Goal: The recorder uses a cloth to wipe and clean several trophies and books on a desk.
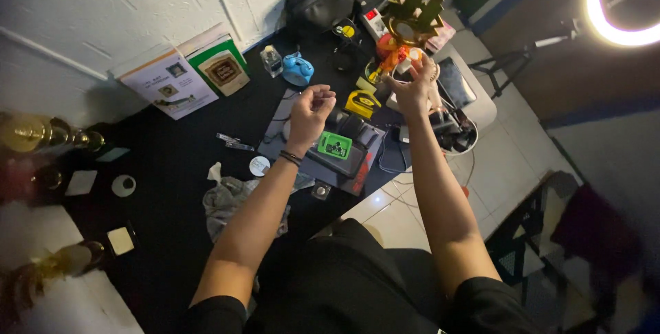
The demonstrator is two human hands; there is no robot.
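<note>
The right hand [414, 90] is gripping an orange spiky-haired figure [405, 25], lifting it above the table [172, 190] for inspection, while the left hand [309, 110] is hovering loosely curled, empty, over a green-labelled box [335, 146]

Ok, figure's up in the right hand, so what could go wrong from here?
1. The right hand grips the figure only at its base; the tall spiky top could tip or slip.
2. Below lie a tape measure, a blue clock and a small bottle; a dropped figure may hit them.
3. The left hand is apart, giving no support.
</note>
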